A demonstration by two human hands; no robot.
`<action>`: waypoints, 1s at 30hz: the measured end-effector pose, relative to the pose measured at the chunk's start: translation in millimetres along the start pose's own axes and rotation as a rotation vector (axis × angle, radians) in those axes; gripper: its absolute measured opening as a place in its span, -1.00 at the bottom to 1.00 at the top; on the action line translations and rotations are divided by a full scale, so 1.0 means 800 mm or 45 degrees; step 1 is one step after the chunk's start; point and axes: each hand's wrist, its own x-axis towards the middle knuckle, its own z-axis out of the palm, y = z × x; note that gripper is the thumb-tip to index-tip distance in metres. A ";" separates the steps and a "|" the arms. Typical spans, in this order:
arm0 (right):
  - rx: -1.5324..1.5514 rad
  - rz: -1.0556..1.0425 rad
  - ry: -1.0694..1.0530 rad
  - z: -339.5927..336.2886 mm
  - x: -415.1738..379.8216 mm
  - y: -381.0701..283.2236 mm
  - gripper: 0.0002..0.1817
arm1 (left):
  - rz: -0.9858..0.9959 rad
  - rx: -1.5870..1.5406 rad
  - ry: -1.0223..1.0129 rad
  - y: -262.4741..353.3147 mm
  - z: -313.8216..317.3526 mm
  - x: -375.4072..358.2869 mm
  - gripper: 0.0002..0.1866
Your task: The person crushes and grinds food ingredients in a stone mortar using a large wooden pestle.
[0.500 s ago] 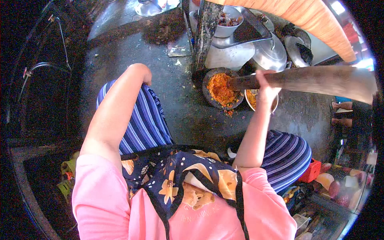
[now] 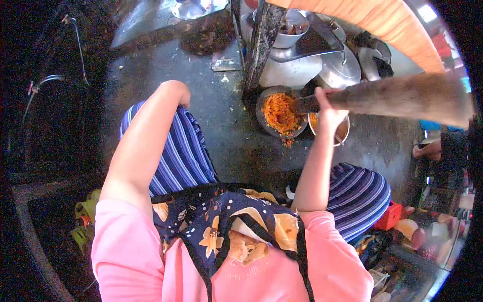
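My right hand [image 2: 331,113] is closed around a long, thick wooden pestle [image 2: 402,99]. The pestle slants left, its narrow dark end reaching into a dark mortar [image 2: 267,130]. Coarse orange mash [image 2: 279,114] fills the mortar, and a few bits lie at its near rim. Just beneath my right wrist stands a bowl [image 2: 345,132] with a spoon-like handle in it, partly hidden by my arm. My left hand [image 2: 181,93] rests bent at my striped left knee [image 2: 176,151]; its fingers are hidden from view.
A dark post [image 2: 259,55] rises behind the mortar. Beyond it are a bowl of dark pieces [image 2: 292,29] and a large metal lid [image 2: 339,65]. Another person's foot [image 2: 426,150] shows at the right. A red container [image 2: 390,215] sits beside my right knee.
My right hand and the pestle have shifted slightly, with the pestle's thick end a little higher in view. The other person's feet at the right have moved. My left arm is still.
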 end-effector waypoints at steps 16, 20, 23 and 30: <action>0.078 0.100 0.206 0.005 -0.023 0.066 -0.77 | 0.087 0.115 0.071 0.008 -0.009 -0.020 -0.57; 0.302 0.368 0.265 0.004 -0.073 0.145 -0.75 | 0.069 0.072 0.103 0.019 -0.010 -0.032 -0.62; 0.295 0.171 0.223 0.007 -0.033 0.064 -0.73 | 0.072 0.125 0.059 0.018 -0.011 -0.021 -0.62; 0.170 0.191 0.251 -0.003 -0.005 0.039 -0.71 | 0.041 0.047 0.013 0.013 -0.013 -0.023 -0.50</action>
